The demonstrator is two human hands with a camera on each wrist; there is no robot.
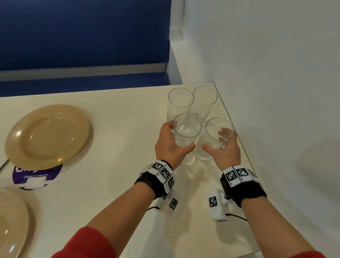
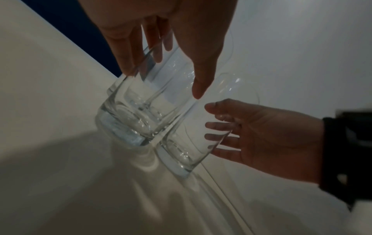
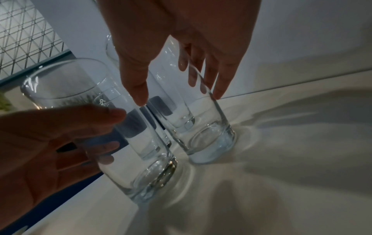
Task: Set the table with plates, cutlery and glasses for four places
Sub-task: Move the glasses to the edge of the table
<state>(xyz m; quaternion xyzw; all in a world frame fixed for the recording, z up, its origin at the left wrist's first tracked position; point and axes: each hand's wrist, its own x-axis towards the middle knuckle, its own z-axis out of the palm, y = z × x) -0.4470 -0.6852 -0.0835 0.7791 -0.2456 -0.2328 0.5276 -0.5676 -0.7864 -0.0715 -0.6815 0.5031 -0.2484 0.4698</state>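
So the backdrop here is a blue padded bench seat (image 1: pixel 79 25) running along the far side of the tabletop (image 1: pixel 122 165), with a grey metal strip (image 1: pixel 76 70) along its lower edge. A plain white wall (image 1: pixel 289 76) closes off the right side, and the tabletop's corner sits right up against it. There's a round purple sticker (image 1: pixel 31 174) with white lettering on the tabletop, partly covered, text too blurry to read. The right wrist view also catches a wire mesh panel (image 3: pixel 24 36) up in the corner.
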